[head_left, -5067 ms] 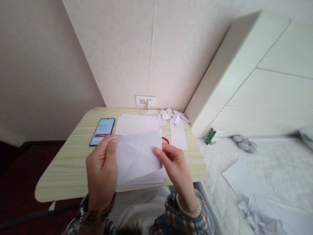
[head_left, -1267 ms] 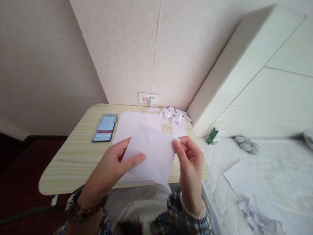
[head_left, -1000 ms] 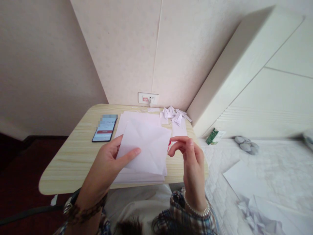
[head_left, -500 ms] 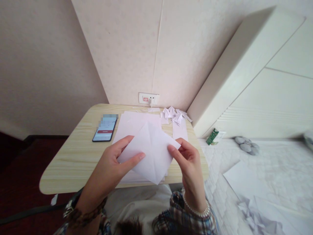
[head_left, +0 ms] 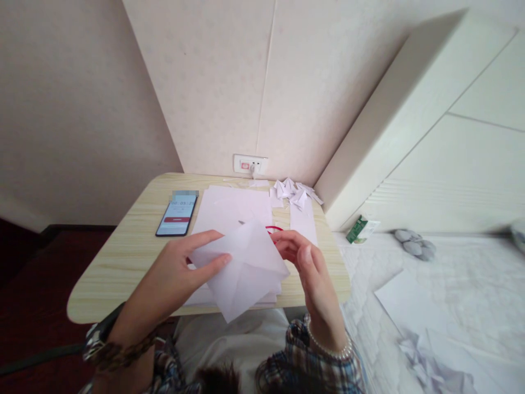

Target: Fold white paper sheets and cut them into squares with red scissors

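A creased white sheet of paper [head_left: 246, 268] is held tilted above the near edge of a small wooden table [head_left: 123, 257]. My left hand [head_left: 176, 273] pinches its left corner between thumb and fingers. My right hand [head_left: 305, 262] is curled at the sheet's right side, fingertips at its upper right edge. Under the sheet lies a stack of white paper [head_left: 233, 205]. A red scissors handle [head_left: 274, 229] peeks out just behind the sheet.
A phone [head_left: 177, 214] lies at the table's left. Several small folded paper pieces [head_left: 293, 191] sit at the back right, with a paper strip [head_left: 302, 221] in front. A wall socket [head_left: 250, 163] is behind. The bed on the right carries a green carton [head_left: 359, 229] and crumpled paper [head_left: 426, 361].
The sheet has been turned and tipped in my hands, its lower corner now hanging past the table edge. My right hand let go, re-gripped, and now curls at the sheet's right edge.
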Demonstrator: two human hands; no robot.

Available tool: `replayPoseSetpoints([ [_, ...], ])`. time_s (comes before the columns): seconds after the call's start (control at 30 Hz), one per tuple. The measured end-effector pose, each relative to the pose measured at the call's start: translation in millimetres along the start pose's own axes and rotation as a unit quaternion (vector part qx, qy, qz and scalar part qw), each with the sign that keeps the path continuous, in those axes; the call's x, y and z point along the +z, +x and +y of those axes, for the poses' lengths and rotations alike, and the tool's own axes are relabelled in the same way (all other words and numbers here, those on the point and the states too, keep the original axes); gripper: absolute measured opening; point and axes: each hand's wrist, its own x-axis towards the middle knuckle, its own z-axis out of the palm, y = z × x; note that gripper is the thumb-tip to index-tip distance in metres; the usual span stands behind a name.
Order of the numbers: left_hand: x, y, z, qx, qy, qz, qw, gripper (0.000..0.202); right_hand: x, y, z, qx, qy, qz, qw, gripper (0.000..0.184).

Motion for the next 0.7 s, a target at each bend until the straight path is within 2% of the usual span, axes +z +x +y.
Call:
replayPoseSetpoints([
  [0.07,-1.7,2.8,1.1,0.012,0.013,-0.022,1.000,0.020,1.8,2.2,0.8,0.035,0.005,-0.018,0.999,0.036],
  [0.13,-0.9,5.3,3.4,0.000,-0.041,-0.006,0.999,0.026,5.7,4.6,2.1,0.062,0.017,-0.012,0.998,0.028],
  [0.23,6.4,7.3,6.3,-0.036,-0.194,0.058,0.979,0.044,15.1,6.7,4.7,0.065,0.056,0.055,0.995,0.025],
  [0.3,14.2,6.9,6.5,-0.041,-0.268,0.089,0.958,0.047,22.8,6.5,5.7,0.063,0.081,0.103,0.989,0.024],
  [0.37,22.1,5.2,6.3,-0.066,-0.308,0.061,0.947,0.043,29.6,6.1,6.1,0.061,0.092,0.124,0.986,0.025],
  [0.43,28.0,3.0,7.1,-0.107,-0.299,0.023,0.948,0.036,32.4,7.1,7.1,0.049,0.071,0.121,0.989,0.026],
  [0.47,29.7,2.0,8.3,-0.124,-0.289,0.019,0.949,0.033,31.5,8.5,8.8,0.035,0.044,0.119,0.991,0.026],
  [0.57,30.0,0.4,13.6,-0.137,-0.256,0.059,0.955,0.033,19.2,16.4,22.1,-0.015,-0.095,0.122,0.988,0.030],
  [0.6,28.8,0.2,15.3,-0.142,-0.250,0.067,0.955,0.031,13.1,19.6,29.7,-0.006,-0.149,0.118,0.982,0.029],
  [0.67,25.7,-0.1,17.8,-0.147,-0.239,0.083,0.956,0.028,1.5,25.2,47.5,0.013,-0.281,0.097,0.955,0.017],
  [0.7,24.1,-0.4,18.5,-0.149,-0.235,0.085,0.957,0.028,-2.8,27.2,56.5,0.010,-0.356,0.084,0.931,0.017],
])
